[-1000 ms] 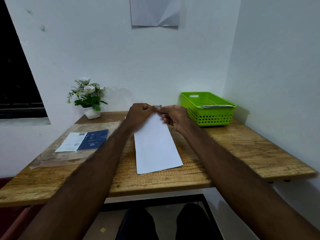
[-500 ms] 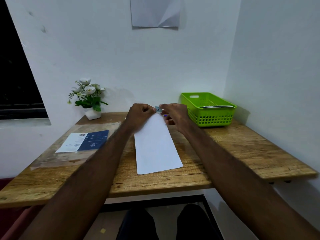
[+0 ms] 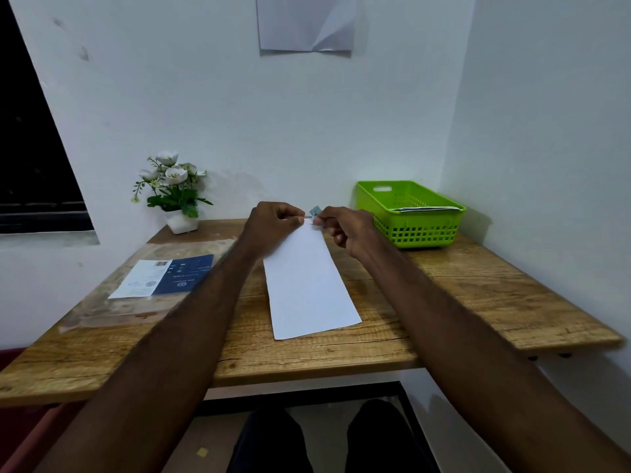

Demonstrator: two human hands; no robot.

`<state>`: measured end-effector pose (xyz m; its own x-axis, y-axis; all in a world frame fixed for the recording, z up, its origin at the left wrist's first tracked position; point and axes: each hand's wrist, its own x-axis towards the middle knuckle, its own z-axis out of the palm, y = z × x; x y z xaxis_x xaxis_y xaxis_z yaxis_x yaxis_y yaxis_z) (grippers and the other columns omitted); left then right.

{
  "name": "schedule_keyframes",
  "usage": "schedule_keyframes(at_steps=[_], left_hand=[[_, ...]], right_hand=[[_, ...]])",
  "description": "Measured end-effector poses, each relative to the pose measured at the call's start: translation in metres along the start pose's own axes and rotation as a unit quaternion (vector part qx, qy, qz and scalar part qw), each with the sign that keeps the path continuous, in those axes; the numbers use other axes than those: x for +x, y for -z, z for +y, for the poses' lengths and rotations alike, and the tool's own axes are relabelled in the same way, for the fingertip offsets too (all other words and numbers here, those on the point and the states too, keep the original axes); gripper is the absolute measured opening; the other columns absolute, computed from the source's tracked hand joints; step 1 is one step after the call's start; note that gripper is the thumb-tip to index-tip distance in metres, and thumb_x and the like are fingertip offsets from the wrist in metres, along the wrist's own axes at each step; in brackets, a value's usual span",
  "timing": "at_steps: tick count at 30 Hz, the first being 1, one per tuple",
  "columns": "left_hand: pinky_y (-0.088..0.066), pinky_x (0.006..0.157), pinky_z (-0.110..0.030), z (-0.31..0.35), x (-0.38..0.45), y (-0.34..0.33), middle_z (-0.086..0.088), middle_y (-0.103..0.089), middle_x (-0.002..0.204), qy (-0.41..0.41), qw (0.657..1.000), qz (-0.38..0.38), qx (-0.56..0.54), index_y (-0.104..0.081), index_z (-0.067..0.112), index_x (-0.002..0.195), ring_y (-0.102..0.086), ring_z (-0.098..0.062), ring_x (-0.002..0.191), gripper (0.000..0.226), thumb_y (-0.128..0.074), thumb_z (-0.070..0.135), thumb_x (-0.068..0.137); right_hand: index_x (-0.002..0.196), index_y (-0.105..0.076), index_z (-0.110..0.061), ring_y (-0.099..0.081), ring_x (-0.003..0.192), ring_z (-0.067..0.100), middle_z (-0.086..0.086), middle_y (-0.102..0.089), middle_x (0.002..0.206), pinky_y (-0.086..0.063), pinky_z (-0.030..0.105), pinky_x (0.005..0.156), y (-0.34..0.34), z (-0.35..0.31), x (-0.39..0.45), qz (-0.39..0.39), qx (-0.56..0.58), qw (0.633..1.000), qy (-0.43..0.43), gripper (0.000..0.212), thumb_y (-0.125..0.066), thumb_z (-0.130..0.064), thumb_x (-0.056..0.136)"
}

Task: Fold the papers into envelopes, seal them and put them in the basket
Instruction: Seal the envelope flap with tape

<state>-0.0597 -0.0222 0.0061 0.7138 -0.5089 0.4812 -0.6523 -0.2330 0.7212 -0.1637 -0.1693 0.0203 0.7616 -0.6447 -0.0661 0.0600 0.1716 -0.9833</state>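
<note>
A long folded white paper [image 3: 307,285] lies on the wooden table [image 3: 478,295], running away from me. Both hands meet just above its far end. My right hand [image 3: 345,228] pinches a small blue sticker [image 3: 314,211] that stands up at its fingertips. My left hand [image 3: 273,221] has curled fingers and pinches a thin pale strip [image 3: 307,217] that runs to the sticker. The green basket [image 3: 416,230] sits at the back right, with a folded white envelope [image 3: 425,208] lying across its top.
A white pot of artificial flowers [image 3: 177,199] stands at the back left. A clear plastic bag with a blue and white card [image 3: 164,274] lies on the left of the table. White walls close the back and right. A sheet [image 3: 305,22] hangs on the back wall.
The sticker has risen from between the fingertips and now stands at my right fingertips. My hands have drawn slightly apart. The paper has not moved.
</note>
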Motion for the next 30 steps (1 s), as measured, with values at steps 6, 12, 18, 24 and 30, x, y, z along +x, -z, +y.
schedule_keyframes(at_steps=[6, 12, 18, 24, 30], left_hand=[[-0.051, 0.082, -0.024, -0.004, 0.002, -0.003, 0.005, -0.077, 0.107, 0.022, 1.000, -0.003, 0.016, -0.079, 0.024, 0.112, -0.067, -0.006, 0.095, 0.021, -0.073, 0.027, 0.092], [-0.053, 0.094, -0.031, -0.001, 0.002, -0.004, 0.008, -0.077, 0.108, 0.027, 0.999, -0.001, 0.042, -0.080, 0.025, 0.110, -0.068, -0.010, 0.104, 0.021, -0.066, 0.025, 0.094], [-0.055, 0.094, -0.036, -0.001, 0.002, -0.005, 0.009, -0.077, 0.101, 0.032, 0.998, 0.015, 0.047, -0.081, 0.027, 0.103, -0.069, -0.011, 0.100, 0.017, -0.067, 0.031, 0.093], [-0.057, 0.092, -0.038, 0.000, 0.000, -0.005, 0.010, -0.078, 0.099, 0.043, 0.999, 0.018, 0.026, -0.082, 0.026, 0.100, -0.071, -0.009, 0.098, 0.020, -0.071, 0.040, 0.090], [-0.056, 0.086, -0.034, 0.003, -0.003, -0.007, 0.012, -0.077, 0.096, 0.017, 0.999, 0.028, 0.027, -0.081, 0.029, 0.096, -0.071, -0.008, 0.095, 0.013, -0.076, 0.038, 0.088]], right_hand=[[0.091, -0.066, -0.009, -0.042, 0.042, 0.004, 0.002, -0.073, 0.069, -0.027, 0.014, 0.035, -0.001, 0.003, 0.000, -0.070, -0.060, 0.994, -0.054, 0.001, -0.065, -0.010, 0.092], [0.083, -0.062, -0.016, -0.028, 0.029, 0.001, -0.009, -0.058, 0.043, -0.018, 0.012, 0.031, -0.004, 0.009, -0.002, -0.073, -0.097, 0.992, -0.042, 0.014, -0.060, -0.013, 0.097], [0.079, -0.059, -0.013, -0.032, 0.024, 0.000, -0.008, -0.054, 0.038, -0.021, 0.011, 0.028, -0.008, 0.011, -0.004, -0.057, -0.050, 0.996, -0.039, 0.019, -0.059, -0.008, 0.098], [0.075, -0.056, -0.014, -0.032, 0.023, 0.000, -0.001, -0.053, 0.064, -0.020, 0.011, 0.028, -0.011, 0.011, -0.006, -0.044, -0.057, 0.997, -0.040, 0.023, -0.060, -0.009, 0.098], [0.079, -0.059, -0.013, -0.033, 0.023, 0.000, -0.003, -0.052, 0.059, -0.020, 0.010, 0.028, -0.012, 0.011, -0.011, -0.051, -0.032, 0.997, -0.043, 0.020, -0.058, -0.009, 0.099]])
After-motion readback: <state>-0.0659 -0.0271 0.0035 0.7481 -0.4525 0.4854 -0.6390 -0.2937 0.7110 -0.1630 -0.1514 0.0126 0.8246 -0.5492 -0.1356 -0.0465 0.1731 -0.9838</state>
